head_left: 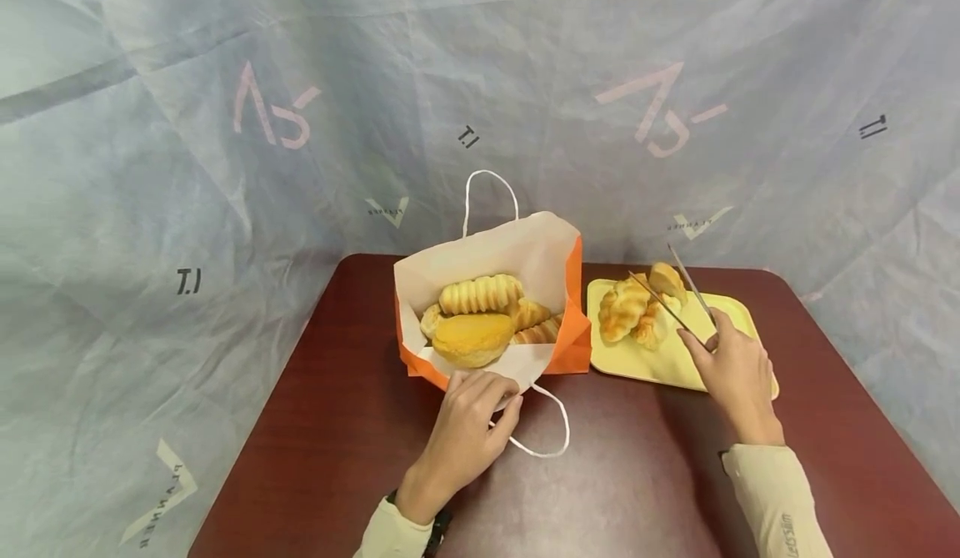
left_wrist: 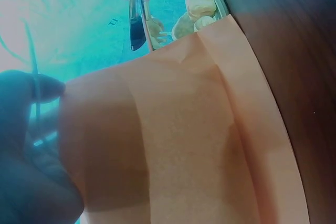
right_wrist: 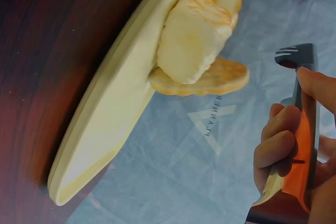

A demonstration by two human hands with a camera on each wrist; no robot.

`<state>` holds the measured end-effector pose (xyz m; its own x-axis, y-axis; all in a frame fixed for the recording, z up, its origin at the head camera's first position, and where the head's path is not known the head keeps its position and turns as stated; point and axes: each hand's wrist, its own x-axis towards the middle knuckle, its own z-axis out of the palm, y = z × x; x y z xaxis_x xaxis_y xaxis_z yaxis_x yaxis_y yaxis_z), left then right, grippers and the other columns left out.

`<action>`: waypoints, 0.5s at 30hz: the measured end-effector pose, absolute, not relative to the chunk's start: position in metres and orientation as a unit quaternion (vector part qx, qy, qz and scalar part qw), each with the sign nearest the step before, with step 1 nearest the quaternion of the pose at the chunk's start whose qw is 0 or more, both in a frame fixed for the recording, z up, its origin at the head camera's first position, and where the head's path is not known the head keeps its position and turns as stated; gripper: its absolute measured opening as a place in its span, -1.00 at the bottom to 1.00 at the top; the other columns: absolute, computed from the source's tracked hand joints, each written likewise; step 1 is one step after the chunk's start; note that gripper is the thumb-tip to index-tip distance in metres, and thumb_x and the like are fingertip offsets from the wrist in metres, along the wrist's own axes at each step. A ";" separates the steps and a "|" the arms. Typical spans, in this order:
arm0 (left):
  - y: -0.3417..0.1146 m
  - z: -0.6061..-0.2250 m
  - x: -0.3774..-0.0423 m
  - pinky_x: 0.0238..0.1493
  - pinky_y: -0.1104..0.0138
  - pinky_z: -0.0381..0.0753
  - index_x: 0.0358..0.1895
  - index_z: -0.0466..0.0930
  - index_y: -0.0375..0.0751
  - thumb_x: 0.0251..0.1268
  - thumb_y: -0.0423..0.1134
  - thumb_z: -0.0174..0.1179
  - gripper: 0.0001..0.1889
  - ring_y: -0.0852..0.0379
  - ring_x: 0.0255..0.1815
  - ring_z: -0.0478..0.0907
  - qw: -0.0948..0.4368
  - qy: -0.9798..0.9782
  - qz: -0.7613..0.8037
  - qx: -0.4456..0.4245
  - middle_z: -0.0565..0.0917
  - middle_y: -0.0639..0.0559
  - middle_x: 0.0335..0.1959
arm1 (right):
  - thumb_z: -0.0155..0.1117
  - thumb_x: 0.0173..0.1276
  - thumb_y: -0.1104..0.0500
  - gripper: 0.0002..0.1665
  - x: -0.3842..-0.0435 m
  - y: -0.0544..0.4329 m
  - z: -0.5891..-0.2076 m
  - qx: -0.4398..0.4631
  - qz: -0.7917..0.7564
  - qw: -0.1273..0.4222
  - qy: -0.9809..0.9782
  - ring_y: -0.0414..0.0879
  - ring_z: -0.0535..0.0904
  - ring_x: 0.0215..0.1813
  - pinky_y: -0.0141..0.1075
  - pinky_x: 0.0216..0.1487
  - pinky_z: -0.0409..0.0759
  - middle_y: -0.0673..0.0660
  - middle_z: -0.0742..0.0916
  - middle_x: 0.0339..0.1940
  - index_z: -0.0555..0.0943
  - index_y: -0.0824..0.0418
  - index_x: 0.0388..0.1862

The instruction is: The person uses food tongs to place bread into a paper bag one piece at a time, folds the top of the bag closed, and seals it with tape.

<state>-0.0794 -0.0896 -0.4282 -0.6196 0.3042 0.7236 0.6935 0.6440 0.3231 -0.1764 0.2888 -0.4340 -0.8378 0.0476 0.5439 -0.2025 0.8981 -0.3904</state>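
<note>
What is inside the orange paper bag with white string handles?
The bag holds an oval yellow bread, a ridged cylindrical golden bread and other partly hidden golden-brown breads. Whatever lies underneath them is covered.

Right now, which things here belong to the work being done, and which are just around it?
Seemingly in the work:
left hand, gripping the near rim
paper bag
bread in the bag
right hand
tongs it holds
yellow tray
bread on the tray

Just around it:
red-brown table
grey printed sheet
</note>
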 end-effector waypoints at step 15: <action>-0.090 -0.428 -0.076 -0.14 0.31 0.33 -0.26 0.63 -0.05 0.24 -0.31 0.29 -0.93 0.28 -0.29 0.55 0.320 -0.847 -0.306 -0.293 0.61 0.19 -0.36 | 0.40 0.31 -0.06 -0.33 -0.196 0.313 -0.441 0.046 0.183 0.237 -0.953 0.24 0.49 -0.68 0.03 -0.74 0.30 0.11 0.58 -0.69 0.47 0.39 0.17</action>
